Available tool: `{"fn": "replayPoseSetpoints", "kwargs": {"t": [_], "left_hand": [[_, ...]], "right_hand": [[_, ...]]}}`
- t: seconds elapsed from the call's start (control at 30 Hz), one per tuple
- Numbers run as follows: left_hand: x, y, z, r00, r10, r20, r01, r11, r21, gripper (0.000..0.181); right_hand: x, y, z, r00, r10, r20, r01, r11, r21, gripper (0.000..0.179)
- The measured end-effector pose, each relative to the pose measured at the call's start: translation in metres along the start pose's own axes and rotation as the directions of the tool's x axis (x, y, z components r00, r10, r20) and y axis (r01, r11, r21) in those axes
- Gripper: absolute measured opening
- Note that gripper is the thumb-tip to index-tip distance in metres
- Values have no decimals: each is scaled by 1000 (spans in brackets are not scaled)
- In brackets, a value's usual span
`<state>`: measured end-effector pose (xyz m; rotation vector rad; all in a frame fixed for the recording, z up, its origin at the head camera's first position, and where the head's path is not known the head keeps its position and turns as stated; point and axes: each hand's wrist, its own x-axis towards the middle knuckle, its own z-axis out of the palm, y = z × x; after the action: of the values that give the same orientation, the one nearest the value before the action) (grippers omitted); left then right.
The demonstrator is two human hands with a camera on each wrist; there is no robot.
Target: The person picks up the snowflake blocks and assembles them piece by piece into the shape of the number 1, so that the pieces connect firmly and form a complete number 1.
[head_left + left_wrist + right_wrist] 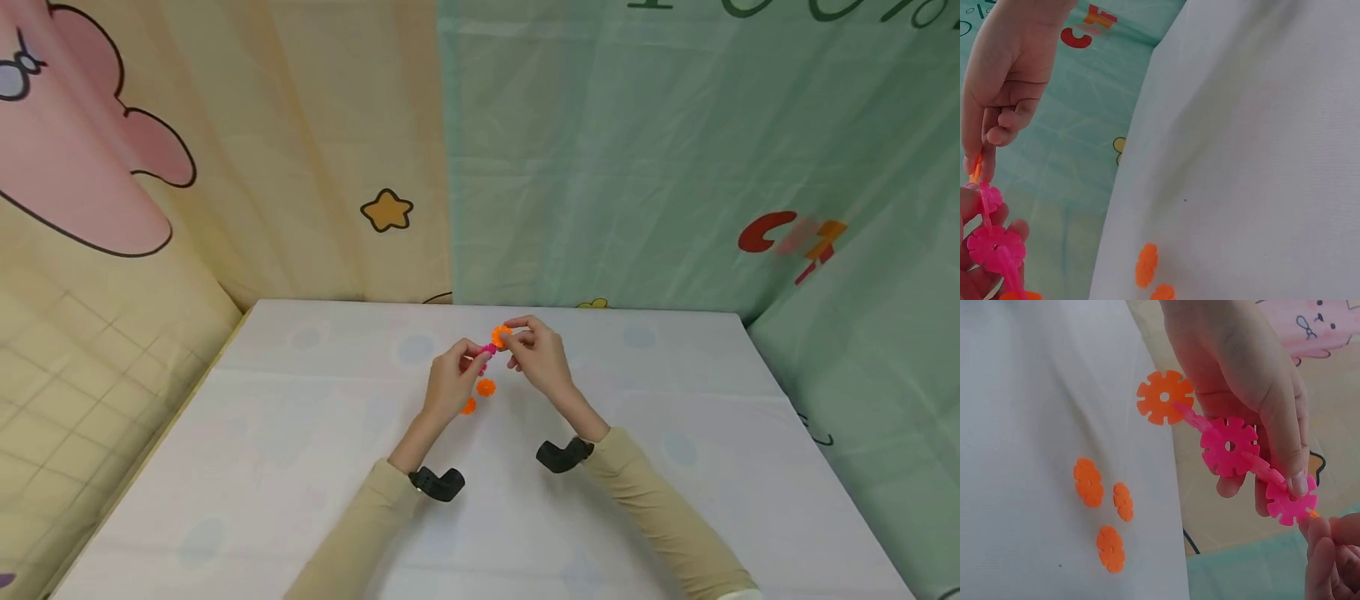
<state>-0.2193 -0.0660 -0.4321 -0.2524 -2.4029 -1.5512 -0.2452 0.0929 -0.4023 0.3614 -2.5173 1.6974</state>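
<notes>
Head view: The left hand (453, 379) and right hand (542, 358) are positioned toward the far edge of the white-covered table (300, 467). Tabletop extends left, right and near of both hands; the side edges lie well apart from them. The right hand pinches an orange notched disc (500, 336). The left hand pinches a pink disc chain (488, 349), just left and near.

Left wrist view: The pinched orange disc, seen edge-on, adjoins the chain's end. A green curtain (1075, 156) shows beyond the table edge.

Right wrist view: The left thumb and fingers grip the chain's end pink disc. An orange end disc (1154, 400) terminates the opposite end. Three loose orange discs (1088, 482) lie on the tabletop, separate, inside the edge.
</notes>
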Motion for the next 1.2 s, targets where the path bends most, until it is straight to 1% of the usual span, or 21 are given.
{"fn": "replayPoseSetpoints", "kwargs": {"t": [0.13, 0.27, 0.4, 0.47, 0.57, 0.67, 0.83, 0.9, 1.1, 1.2], "left_hand": [[0, 2, 1, 1000, 8, -12, -7, 999, 41, 13], [0, 2, 3, 999, 26, -28, -24, 997, 75, 13], [-1, 1, 4, 997, 58, -57, -52, 994, 100, 14], [-1, 1, 5, 993, 86, -83, -75, 990, 120, 13], [-2, 2, 7, 982, 136, -127, -115, 980, 165, 14], [-3, 4, 9, 972, 166, -163, -132, 971, 201, 15], [-4, 5, 13, 965, 172, -198, -133, 971, 200, 16], [-4, 4, 13, 963, 177, -205, -138, 972, 191, 15], [-3, 1, 15, 956, 204, -209, -165, 968, 189, 16], [-3, -2, 17, 956, 214, -199, -178, 966, 188, 16]], "right_hand": [[0, 1, 3, 1000, -12, -17, 11, 1000, -12, 26], [-1, 2, 5, 1000, -27, -15, 26, 999, -34, 24], [-1, 4, 8, 999, -46, -25, 46, 999, -8, 20], [-1, 4, 9, 997, -60, -40, 61, 998, 11, 19], [-2, 3, 11, 995, -75, -67, 78, 996, 46, 18], [-2, 1, 14, 992, -82, -94, 90, 992, 86, 18], [-3, -1, 18, 990, -75, -120, 90, 988, 125, 20], [-5, -6, 18, 990, -70, -124, 86, 988, 128, 21], [-16, -29, 13, 987, -83, -137, 101, 986, 133, 20], [-21, -30, 13, 986, -74, -148, 94, 986, 137, 18]]}}
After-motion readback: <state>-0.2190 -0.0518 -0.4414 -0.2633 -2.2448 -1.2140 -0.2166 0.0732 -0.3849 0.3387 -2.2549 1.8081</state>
